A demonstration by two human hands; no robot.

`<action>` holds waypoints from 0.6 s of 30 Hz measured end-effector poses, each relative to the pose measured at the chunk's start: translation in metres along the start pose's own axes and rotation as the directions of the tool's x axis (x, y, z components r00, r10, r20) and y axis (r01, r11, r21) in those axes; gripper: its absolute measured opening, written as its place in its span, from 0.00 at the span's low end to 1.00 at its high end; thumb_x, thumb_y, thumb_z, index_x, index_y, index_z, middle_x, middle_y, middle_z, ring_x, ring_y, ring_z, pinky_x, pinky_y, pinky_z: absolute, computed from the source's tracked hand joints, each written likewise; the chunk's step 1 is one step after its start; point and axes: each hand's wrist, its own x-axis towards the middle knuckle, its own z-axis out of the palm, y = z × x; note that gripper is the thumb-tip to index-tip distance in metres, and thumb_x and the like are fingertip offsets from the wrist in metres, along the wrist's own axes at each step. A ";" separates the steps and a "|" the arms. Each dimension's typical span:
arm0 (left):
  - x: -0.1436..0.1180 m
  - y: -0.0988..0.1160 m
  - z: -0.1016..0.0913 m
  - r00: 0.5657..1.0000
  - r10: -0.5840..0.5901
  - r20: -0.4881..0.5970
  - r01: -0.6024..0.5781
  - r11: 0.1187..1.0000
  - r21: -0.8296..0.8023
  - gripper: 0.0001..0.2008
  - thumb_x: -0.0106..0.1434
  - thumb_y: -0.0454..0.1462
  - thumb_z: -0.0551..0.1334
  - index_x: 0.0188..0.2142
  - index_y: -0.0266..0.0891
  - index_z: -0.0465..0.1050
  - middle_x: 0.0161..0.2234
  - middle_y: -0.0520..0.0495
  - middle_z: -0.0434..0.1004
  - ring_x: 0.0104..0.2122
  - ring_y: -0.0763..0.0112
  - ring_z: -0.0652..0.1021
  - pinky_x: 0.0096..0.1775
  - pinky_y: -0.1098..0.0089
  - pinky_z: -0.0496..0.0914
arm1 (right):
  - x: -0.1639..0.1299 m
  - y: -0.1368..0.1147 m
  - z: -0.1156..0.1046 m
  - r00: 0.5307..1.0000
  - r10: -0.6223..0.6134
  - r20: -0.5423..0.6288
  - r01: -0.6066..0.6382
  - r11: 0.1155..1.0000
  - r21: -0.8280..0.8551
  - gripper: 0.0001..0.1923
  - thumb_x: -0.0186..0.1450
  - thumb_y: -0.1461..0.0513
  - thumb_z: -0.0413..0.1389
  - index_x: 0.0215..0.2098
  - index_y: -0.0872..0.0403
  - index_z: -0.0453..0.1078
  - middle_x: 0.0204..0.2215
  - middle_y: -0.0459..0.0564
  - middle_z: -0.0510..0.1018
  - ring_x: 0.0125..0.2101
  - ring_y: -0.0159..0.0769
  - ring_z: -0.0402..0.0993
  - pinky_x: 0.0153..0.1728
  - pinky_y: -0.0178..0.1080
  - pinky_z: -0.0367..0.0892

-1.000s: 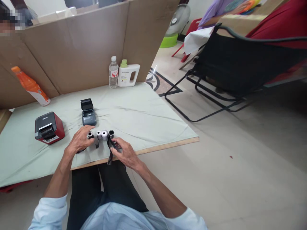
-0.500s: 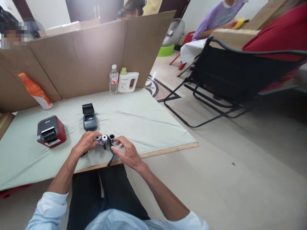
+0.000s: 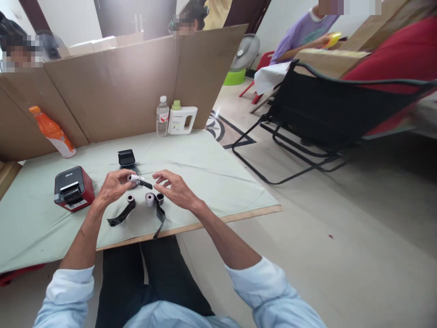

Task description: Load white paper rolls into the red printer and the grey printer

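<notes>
Presently your left hand [image 3: 111, 187] pinches a small white roll [image 3: 134, 178] between thumb and fingertips, raised off the table [image 3: 211, 177] so its dark loose tail juts toward 3 o'clock. Your right hand [image 3: 172, 187] hovers just beside that tail, fingers spread and holding nothing. Below, at 6 o'clock, lie three more cylindrical rolls (two trailing glossy black ribbon [image 3: 119, 217]) on wrinkled pale-green cloth; a red printer [image 3: 73, 187] sits at 9 o'clock.

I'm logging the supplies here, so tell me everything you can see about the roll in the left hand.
The roll is small, white and cylindrical, looking like paper, with a dark strip trailing from its right end. It lies roughly level, lifted above the table, pinched in the fingers of the left hand. The right hand is near the strip's tip, apart from it.
</notes>
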 end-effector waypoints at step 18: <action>0.030 -0.033 -0.016 0.998 -0.053 0.022 0.055 0.993 -0.107 0.16 0.53 0.39 0.71 0.40 0.34 0.83 0.32 0.47 0.83 0.30 0.68 0.79 0.34 0.71 0.73 | 0.062 0.024 0.028 0.998 -0.025 -0.056 0.030 0.995 0.095 0.11 0.69 0.56 0.56 0.34 0.53 0.76 0.32 0.48 0.78 0.30 0.33 0.71 0.33 0.36 0.69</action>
